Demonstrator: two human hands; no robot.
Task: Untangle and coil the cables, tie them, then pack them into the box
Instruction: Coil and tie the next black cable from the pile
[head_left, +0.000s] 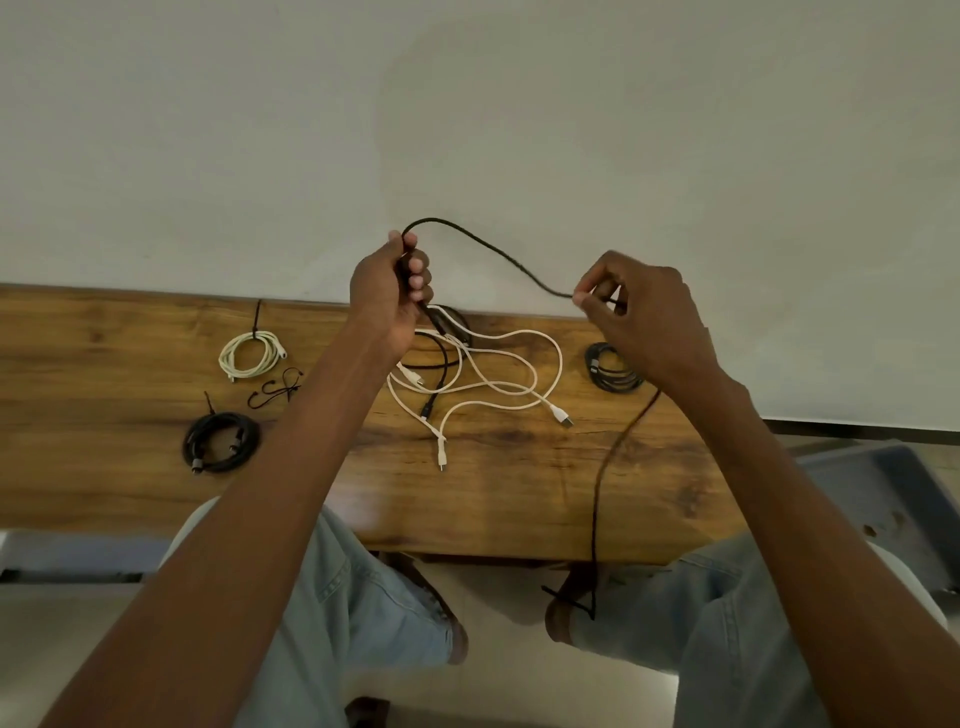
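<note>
Coiling step: left hand (387, 291) grips black cable (498, 254) loops, right hand (644, 317) pinches its run. Next: lay another loop, judged.

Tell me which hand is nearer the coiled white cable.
Left. The left hand is up and right of the coiled white cable; the right hand is far across the table.

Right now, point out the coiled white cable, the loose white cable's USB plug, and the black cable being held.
coiled white cable (248, 354): head view, coil's strands.
USB plug (562, 417): head view, plug body.
black cable (488, 248): head view, span between hands.
</note>
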